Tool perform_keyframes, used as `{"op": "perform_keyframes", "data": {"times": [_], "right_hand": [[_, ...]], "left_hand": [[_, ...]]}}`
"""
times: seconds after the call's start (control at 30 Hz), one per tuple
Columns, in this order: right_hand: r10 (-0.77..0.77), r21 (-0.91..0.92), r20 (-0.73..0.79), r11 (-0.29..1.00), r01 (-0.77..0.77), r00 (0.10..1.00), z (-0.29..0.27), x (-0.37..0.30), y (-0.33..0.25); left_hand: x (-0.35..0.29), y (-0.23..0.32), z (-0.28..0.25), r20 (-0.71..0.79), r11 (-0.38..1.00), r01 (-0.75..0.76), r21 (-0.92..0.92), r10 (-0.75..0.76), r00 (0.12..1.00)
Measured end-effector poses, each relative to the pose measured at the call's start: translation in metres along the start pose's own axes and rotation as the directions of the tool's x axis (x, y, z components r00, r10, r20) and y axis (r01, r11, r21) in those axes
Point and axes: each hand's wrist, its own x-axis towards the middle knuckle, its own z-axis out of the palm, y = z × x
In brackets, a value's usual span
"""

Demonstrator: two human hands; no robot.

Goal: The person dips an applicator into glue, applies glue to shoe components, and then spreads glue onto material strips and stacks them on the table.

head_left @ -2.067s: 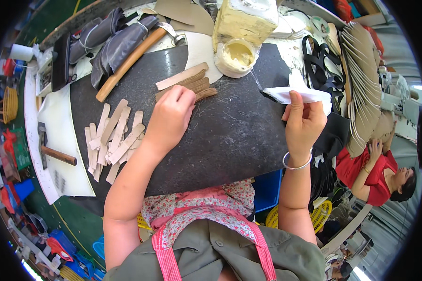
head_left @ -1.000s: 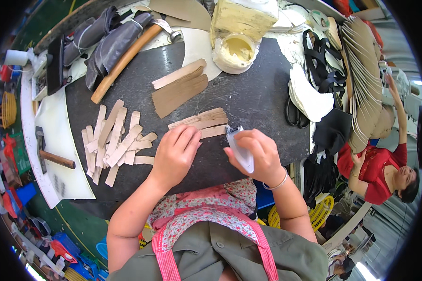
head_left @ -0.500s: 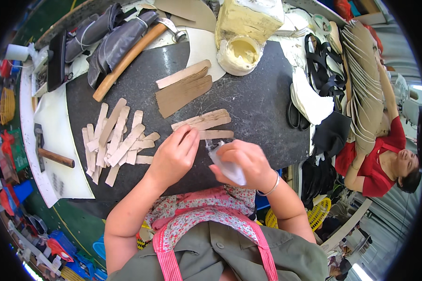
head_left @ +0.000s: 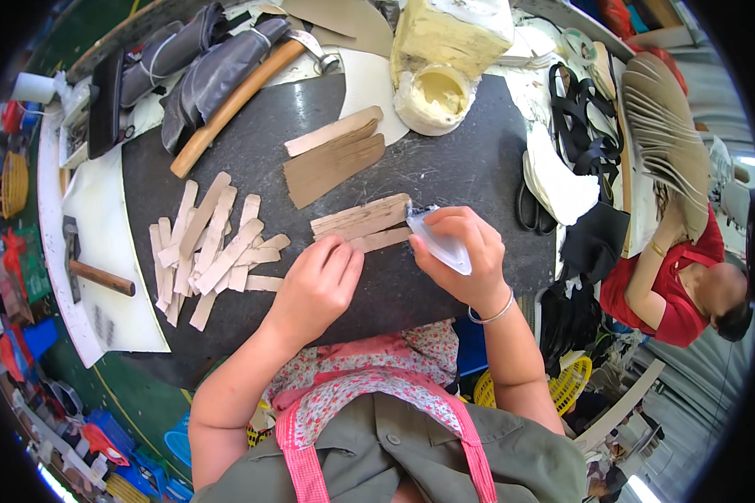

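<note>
Since half a second ago, the flat white applicator (head_left: 441, 250) has gone from below the strips up to their right ends; its dark tip now sits at, seemingly touching, the right end of the fanned tan strips (head_left: 359, 216). The lowest strip (head_left: 383, 240), which lay further apart from the fan, is close along its near side again, a thin dark gap showing towards the right. My reading: the strokes have come back to the fan's right end, with the lowest strip again next in line. All of this lies mid-worktop, nearer the front edge of the black worktop (head_left: 470, 176) than the back. Right hand (head_left: 471, 254): fingers closed around the applicator, back of hand up, tip aimed up and left, forearm slanting in from the lower right. Left hand (head_left: 319, 281): fingers drawn together, tips at the lowest strip's left end; whether pinching or merely pressing, cannot tell. Left forearm slants up and right from the lower edge. Near the left edge, a loose heap of pale strips (head_left: 228, 260); behind the fan, a broad brown stack (head_left: 334, 170). Towards the back edge, a crusted pot (head_left: 428, 124) of pale-yellow paste, well apart from both hands.
</note>
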Motion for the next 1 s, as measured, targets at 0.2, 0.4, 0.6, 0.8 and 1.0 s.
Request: {"op": "perform_keyframes", "data": {"times": [0.2, 0.4, 0.6, 0.8, 1.0], "right_hand": [[-0.009, -0.016, 0.046, 1.0, 0.01, 0.999, 0.003, -0.001, -0.001], [-0.007, -0.033, 0.026, 0.999, 0.007, 1.0, 0.0, -0.003, -0.002], [-0.032, -0.024, -0.014, 0.999, 0.031, 0.999, -0.001, -0.004, -0.002], [-0.02, -0.026, -0.026, 0.999, 0.02, 0.999, 0.001, -0.003, -0.007], [-0.017, 0.088, 0.208, 0.996, -0.002, 0.978, -0.001, -0.006, -0.013]], "left_hand": [[-0.005, -0.006, -0.008, 0.009, 0.999, -0.017, -0.029, 0.017, 1.0], [-0.05, -0.042, -0.051, -0.417, 0.929, 0.323, 0.181, -0.224, 0.881], [-0.054, -0.038, -0.044, -0.28, 0.913, 0.345, 0.217, -0.28, 0.918], [0.006, -0.006, 0.003, -0.147, 0.996, 0.084, 0.028, -0.079, 0.986], [0.011, -0.011, 0.002, -0.066, 0.998, 0.044, 0.047, -0.041, 0.997]]}}
